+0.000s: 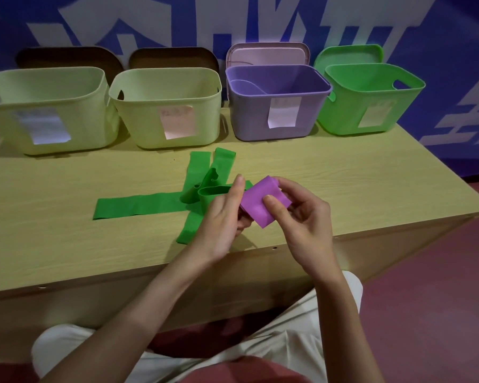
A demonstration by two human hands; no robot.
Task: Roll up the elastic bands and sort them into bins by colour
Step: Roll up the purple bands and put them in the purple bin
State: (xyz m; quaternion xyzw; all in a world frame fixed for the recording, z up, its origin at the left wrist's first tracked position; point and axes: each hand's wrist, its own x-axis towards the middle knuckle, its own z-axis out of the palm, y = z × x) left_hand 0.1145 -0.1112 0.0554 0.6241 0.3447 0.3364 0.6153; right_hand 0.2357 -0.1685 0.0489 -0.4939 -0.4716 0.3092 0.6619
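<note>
Spanning most of the view, the light wood-grain table stands against a blue wall bearing large white characters, cut off by the frame and unreadable. Dark red floor shows to the right. Along the table's far edge stand four bins in a row: two pale green bins, a purple bin and a bright green bin. Each carries a paper label, its text too faint to read. Lids lean behind them, partly hidden. The purple bin holds something pale purple, indistinct. Bare tabletop lies left of the bands and between bands and bins.

Loose green elastic bands lie crossed at table centre, partly hidden by the left hand. Just above the near edge, both hands hold the rolled purple elastic band: the left hand's fingers curl beneath it, and the right hand pinches it, thumb on top.
</note>
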